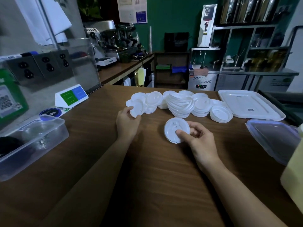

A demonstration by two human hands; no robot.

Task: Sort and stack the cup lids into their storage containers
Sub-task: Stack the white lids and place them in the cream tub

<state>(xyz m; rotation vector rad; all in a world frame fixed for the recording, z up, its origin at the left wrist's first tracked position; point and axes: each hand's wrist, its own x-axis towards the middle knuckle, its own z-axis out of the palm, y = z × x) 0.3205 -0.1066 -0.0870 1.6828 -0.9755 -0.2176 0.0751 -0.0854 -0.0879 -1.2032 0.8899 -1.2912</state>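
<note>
Left hand [127,119] pinches single white lid [136,109] at left end of lid pile [178,104]. Right hand [195,136] grasps thin lid stack [174,131] in front of pile, thumb on top, fingers under. Pile sprawls along far side of wooden counter [147,177]. Clear container [32,140] at left, well apart. White tray lid [249,104] touches pile's right end; purple-rimmed clear lid [275,138] sits nearer, beside yellowish tub [293,177].

The left hand [127,123], right hand [199,141] and both forearms [101,169] are bare.
</note>
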